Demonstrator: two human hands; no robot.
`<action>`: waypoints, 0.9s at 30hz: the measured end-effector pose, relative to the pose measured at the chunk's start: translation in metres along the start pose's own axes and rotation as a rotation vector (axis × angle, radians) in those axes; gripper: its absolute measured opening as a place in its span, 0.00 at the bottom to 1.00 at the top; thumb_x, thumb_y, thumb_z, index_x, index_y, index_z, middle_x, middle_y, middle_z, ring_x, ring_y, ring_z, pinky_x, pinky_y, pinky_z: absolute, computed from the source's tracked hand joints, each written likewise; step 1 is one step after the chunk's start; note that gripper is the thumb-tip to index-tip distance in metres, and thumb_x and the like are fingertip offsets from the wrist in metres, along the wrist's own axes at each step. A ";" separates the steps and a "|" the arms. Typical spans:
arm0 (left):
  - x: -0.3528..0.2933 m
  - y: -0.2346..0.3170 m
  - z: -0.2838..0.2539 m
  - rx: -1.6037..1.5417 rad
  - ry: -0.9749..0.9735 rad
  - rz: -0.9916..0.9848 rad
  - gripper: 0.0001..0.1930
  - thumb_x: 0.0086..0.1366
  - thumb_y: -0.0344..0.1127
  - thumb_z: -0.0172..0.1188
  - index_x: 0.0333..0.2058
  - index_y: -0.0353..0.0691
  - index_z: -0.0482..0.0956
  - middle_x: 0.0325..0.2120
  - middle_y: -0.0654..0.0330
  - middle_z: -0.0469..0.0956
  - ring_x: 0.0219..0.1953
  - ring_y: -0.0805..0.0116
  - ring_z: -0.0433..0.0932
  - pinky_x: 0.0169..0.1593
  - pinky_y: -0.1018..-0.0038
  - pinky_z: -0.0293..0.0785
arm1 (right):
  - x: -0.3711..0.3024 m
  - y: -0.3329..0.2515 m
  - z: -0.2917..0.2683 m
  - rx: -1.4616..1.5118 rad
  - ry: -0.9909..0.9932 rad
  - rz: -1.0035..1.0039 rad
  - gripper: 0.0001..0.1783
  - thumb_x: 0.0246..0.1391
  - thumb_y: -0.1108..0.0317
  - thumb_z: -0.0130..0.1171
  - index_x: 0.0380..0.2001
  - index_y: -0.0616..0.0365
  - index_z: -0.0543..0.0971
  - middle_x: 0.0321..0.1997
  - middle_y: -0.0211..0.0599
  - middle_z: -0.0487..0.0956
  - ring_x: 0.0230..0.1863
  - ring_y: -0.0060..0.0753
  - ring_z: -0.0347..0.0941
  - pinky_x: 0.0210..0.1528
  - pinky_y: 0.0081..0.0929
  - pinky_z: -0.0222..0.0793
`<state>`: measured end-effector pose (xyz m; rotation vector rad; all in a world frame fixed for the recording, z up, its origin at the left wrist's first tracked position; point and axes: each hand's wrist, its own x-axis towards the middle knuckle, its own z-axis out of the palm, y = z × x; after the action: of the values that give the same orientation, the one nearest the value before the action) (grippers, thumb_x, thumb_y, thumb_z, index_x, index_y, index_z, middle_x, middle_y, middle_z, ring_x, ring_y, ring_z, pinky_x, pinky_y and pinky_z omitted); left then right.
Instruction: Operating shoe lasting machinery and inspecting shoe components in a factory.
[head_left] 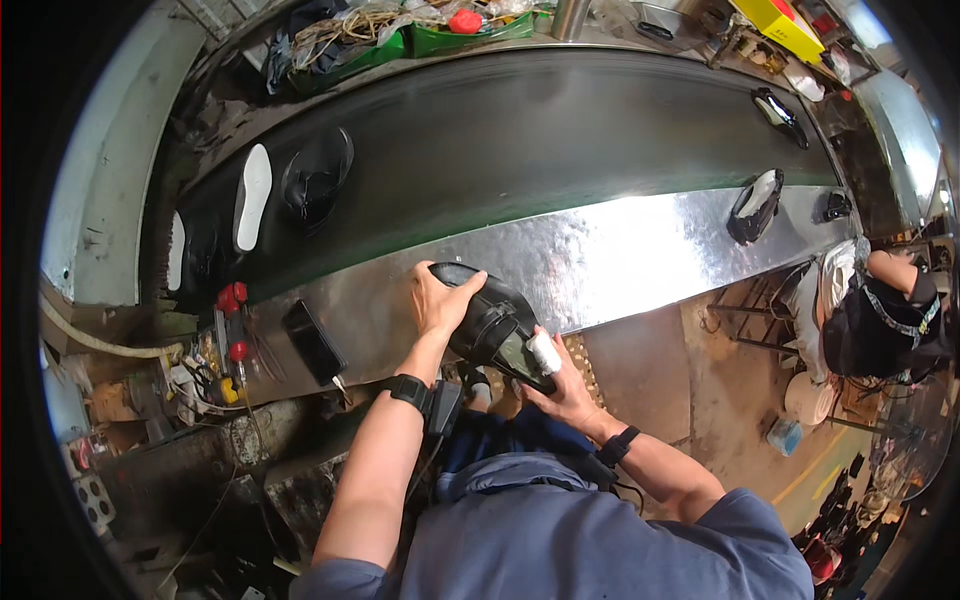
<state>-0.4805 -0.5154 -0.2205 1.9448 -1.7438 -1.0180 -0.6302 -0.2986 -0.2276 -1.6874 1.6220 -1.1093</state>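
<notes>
While the left hand (pixel 443 301), half curled, grips a black shoe (pixel 490 318), right hand (pixel 570 392) likewise, nearer the body

The shoe (pixel 488 318) at centre is black, the piece (pixel 544 352) at its lower right white. Shirt (pixel 600 545), lower centre: plain grey-blue. Belt (pixel 560 130), upper centre: dark grey-green. Ledge (pixel 570 235): silver. Sole (pixel 254 197), upper left: white. Box (pixel 782 30), upper right: yellow.
</notes>
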 end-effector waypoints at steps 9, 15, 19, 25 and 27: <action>0.016 0.002 0.007 -0.006 0.117 -0.148 0.30 0.47 0.53 0.74 0.41 0.35 0.78 0.39 0.46 0.83 0.45 0.48 0.82 0.51 0.59 0.76 | 0.010 0.033 0.003 0.128 -0.153 0.004 0.54 0.44 0.64 0.76 0.70 0.66 0.56 0.71 0.52 0.62 0.73 0.47 0.58 0.75 0.41 0.47; -0.001 0.019 -0.027 -0.056 0.210 -0.078 0.25 0.48 0.51 0.72 0.37 0.35 0.81 0.33 0.46 0.84 0.39 0.48 0.84 0.46 0.58 0.77 | 0.009 0.005 -0.013 0.465 -0.262 0.105 0.61 0.48 0.60 0.75 0.74 0.66 0.45 0.78 0.59 0.46 0.79 0.49 0.41 0.77 0.40 0.37; -0.032 0.057 -0.079 -0.124 0.239 0.130 0.24 0.49 0.48 0.72 0.36 0.34 0.79 0.28 0.46 0.83 0.35 0.47 0.83 0.42 0.58 0.77 | 0.069 -0.033 -0.037 0.829 -0.233 0.365 0.49 0.63 0.57 0.62 0.74 0.64 0.44 0.78 0.55 0.47 0.78 0.43 0.45 0.76 0.37 0.44; -0.083 0.056 -0.161 -0.169 0.532 0.276 0.21 0.50 0.46 0.73 0.32 0.34 0.77 0.24 0.53 0.81 0.28 0.59 0.82 0.36 0.65 0.77 | 0.105 -0.092 -0.007 0.938 -0.339 0.394 0.30 0.69 0.67 0.55 0.69 0.63 0.59 0.60 0.34 0.73 0.58 0.22 0.69 0.61 0.27 0.64; -0.107 0.042 -0.192 -0.181 0.592 0.244 0.22 0.50 0.46 0.73 0.31 0.34 0.75 0.23 0.53 0.78 0.27 0.59 0.79 0.35 0.65 0.75 | 0.095 -0.106 0.019 0.908 -0.290 0.374 0.29 0.67 0.73 0.56 0.68 0.64 0.63 0.54 0.30 0.77 0.50 0.18 0.72 0.54 0.20 0.68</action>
<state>-0.3766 -0.4613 -0.0301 1.6437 -1.4422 -0.4322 -0.5647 -0.3817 -0.1305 -0.8522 0.9491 -1.0948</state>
